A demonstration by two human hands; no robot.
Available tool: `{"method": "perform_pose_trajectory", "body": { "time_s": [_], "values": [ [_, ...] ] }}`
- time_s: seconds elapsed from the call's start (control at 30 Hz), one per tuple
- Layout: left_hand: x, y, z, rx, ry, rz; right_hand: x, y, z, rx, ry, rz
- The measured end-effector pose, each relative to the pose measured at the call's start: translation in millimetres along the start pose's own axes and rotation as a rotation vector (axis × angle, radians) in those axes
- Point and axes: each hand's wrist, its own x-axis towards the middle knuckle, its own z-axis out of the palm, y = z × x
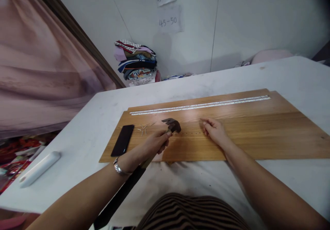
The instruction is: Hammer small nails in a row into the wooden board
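My left hand [161, 141] is closed around a claw hammer [172, 124], gripping it just below the head. The hammer's long dark handle runs back under my left forearm. Beneath the head lies a wooden board [244, 130], with a short row of small dark nail heads [191, 133] running across it. At the right end of that row is my right hand [214, 130], low over the board. Its fingers are curled and drawn together, and whatever they may hold is too small to see. Several loose nails [143, 129] lie left of the hammer.
A black phone [122, 140] rests at the board's left end. Two white marked strips [201, 105] stretch along its far side. The white table [85, 134] carries a white, rounded long object [40, 169] at left. Folded clothes [138, 63] are stacked against the wall.
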Motion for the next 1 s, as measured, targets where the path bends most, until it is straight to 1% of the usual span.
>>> {"method": "perform_pose_trajectory", "body": {
  "time_s": [0.13, 0.27, 0.37, 0.5, 0.7, 0.8, 0.87, 0.9, 0.93, 1.0],
  "values": [
    [-3.2, 4.8, 1.0, 0.006, 0.006, -0.025, -0.3, -0.1, 0.4, 0.007, 0.001, 0.002],
    [-0.5, -1.7, 2.3, 0.021, 0.0, -0.062, -0.5, -0.9, 0.4, -0.007, 0.008, 0.001],
    [0.8, -4.6, 2.3, 0.021, -0.013, -0.057, -0.5, -1.7, 0.1, -0.002, 0.008, 0.002],
    [-2.1, 3.2, 1.1, -0.017, -0.025, -0.04, -0.2, -3.4, -0.6, 0.021, 0.002, 0.016],
    [-6.2, 32.0, -7.6, -0.105, 0.015, -0.005, -3.0, -13.9, -0.8, -0.012, -0.036, 0.049],
    [-3.2, 50.6, -15.1, -0.195, 0.055, 0.051, -9.8, -25.4, 0.6, -0.003, -0.076, 0.03],
    [2.8, 65.1, -18.2, -0.274, 0.067, 0.121, -16.5, -35.5, 2.0, 0.017, -0.145, 0.02],
    [7.1, 73.2, -18.5, -0.328, 0.075, 0.148, -20.4, -41.1, 3.0, 0.039, -0.202, 0.027],
    [12.1, 81.9, -17.7, -0.392, 0.077, 0.172, -24.3, -46.8, 4.1, 0.063, -0.258, 0.032],
    [23.3, 100.4, -13.1, -0.517, 0.118, 0.21, -32.2, -57.8, 6.4, 0.124, -0.353, 0.025]
  ]
}}
